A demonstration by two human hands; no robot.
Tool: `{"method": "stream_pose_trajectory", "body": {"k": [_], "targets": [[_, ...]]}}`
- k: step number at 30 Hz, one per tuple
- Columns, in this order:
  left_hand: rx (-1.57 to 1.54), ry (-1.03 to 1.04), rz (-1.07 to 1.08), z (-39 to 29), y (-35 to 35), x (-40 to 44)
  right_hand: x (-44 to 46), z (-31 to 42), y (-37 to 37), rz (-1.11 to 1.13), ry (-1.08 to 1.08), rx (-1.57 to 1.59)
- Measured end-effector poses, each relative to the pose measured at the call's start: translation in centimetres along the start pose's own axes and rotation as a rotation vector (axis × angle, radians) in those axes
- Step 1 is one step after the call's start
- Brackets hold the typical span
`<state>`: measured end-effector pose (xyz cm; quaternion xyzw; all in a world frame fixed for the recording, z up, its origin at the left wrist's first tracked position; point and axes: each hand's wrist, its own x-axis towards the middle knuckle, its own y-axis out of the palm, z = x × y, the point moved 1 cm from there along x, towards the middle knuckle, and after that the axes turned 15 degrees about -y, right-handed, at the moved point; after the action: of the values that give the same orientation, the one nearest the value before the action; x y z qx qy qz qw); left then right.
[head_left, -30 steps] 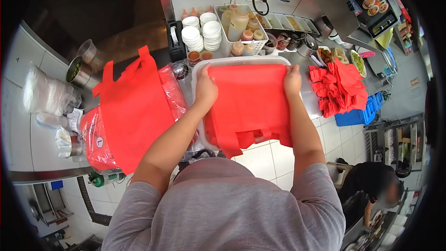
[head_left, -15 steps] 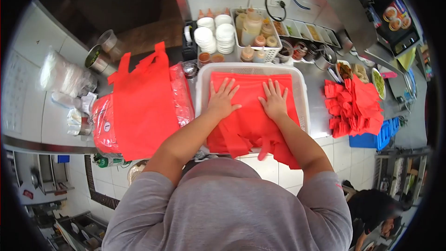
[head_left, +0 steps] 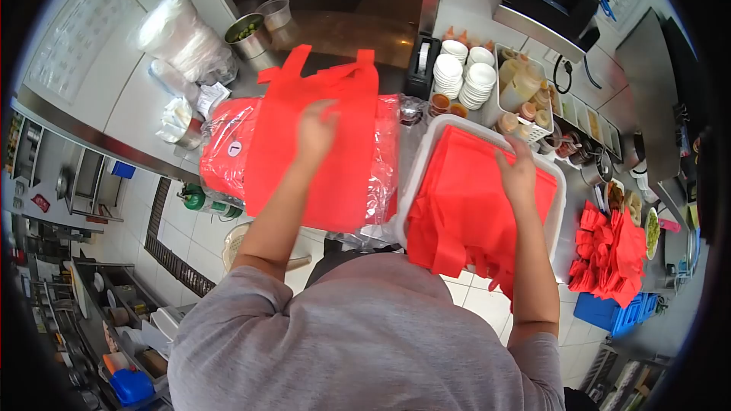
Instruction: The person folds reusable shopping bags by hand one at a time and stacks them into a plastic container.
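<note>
My left hand (head_left: 316,133), smeared by motion, is over a flat red non-woven bag (head_left: 304,190) with its handles toward the back. Under this bag lies a clear plastic package (head_left: 221,156) of red bags with an "L" sticker. My right hand (head_left: 518,176) has its fingers apart and rests at the right side of a stack of red bags (head_left: 464,198). That stack lies in a white plastic basket (head_left: 416,175), and handles hang over the basket's front edge.
Folded red bags (head_left: 609,251) are heaped at the right, above blue crates (head_left: 598,310). Behind the basket stand stacked white cups (head_left: 448,72) and a bin of sauce bottles (head_left: 521,84). A metal cup (head_left: 250,36) and a plastic roll (head_left: 179,38) are at back left.
My view has turned left. My left hand has left the stack in the basket and moved over the bag on the left. My right hand stays at the stack, nearer its right side.
</note>
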<state>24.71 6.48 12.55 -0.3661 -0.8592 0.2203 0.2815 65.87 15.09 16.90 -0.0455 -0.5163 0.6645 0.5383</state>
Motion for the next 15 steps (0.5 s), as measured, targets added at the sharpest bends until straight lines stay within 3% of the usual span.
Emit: {"method": "stream_pose_trajectory", "body": {"k": [2, 4, 5, 6, 7, 8, 10, 15], "targets": [[0.106, -0.258, -0.172, 10.5, -3.2, 2.3, 3.5, 9.8, 1.3, 0.103, 0.009, 0.334], [0.202, -0.305, -0.228, 19.1, -5.3, 3.6, 5.1, 15.0, 5.8, 0.471, -0.060, 0.737], [0.199, -0.300, -0.222, 20.2, -5.6, 3.8, 5.8, 16.8, 8.9, 0.573, -0.200, 0.681], [0.405, -0.370, -0.135, 21.2, -6.1, 3.9, 6.1, 17.7, 12.9, 0.644, -0.179, 0.566], [0.610, -0.438, -0.046, 22.3, -6.6, 4.0, 6.0, 17.5, 17.3, 0.578, -0.151, 0.396], [0.603, -0.440, -0.044, 22.3, -7.1, 4.1, 6.1, 16.9, 21.1, 0.513, -0.126, 0.226], [0.532, -0.445, -0.076, 21.4, -7.7, 4.3, 7.7, 15.8, 25.5, 0.724, 0.158, -0.071], [0.339, -0.517, 0.105, 24.7, -8.3, 5.9, 7.2, 12.9, 28.7, 0.460, 0.395, -0.027]]}}
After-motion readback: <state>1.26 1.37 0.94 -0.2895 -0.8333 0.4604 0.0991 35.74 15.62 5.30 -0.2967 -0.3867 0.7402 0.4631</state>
